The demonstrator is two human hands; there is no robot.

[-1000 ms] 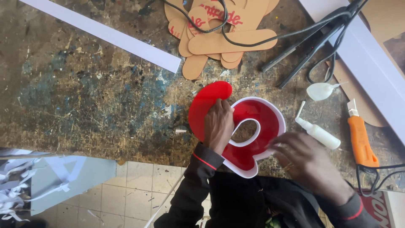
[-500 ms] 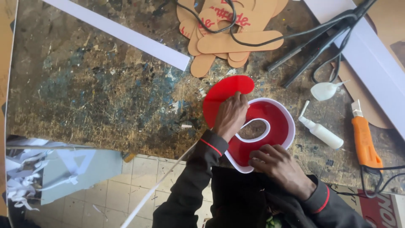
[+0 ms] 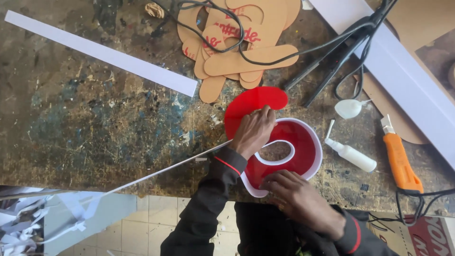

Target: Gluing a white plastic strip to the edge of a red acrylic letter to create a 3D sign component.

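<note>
A worn, paint-stained workbench [image 3: 95, 118] fills most of the view, and near its front edge lies a red acrylic letter shape [image 3: 303, 147] edged with a white strip wall [image 3: 318, 156] that curls round its right side and forms an inner loop. The left hand [image 3: 253, 132] rests flat on the upper part of the red shape, fingers together and pressed down on it, fingertips near the strip's upper end. The right hand [image 3: 296, 194] sits at the lower edge of the shape, fingers bent and pinching the white strip there (how firmly, the view does not show). A long white strip [image 3: 104, 53] lies diagonally across the bench's upper left, and a thinner one [image 3: 156, 174] runs from under the left wrist out past the front edge. Above the red shape sits a pile of tan cardboard cut-outs [image 3: 241, 52] with a black cable [image 3: 303, 50] looped over them. To the right lie an orange utility knife [image 3: 400, 161], a small white glue bottle [image 3: 353, 156] and a white cap-like piece [image 3: 348, 108].
</note>
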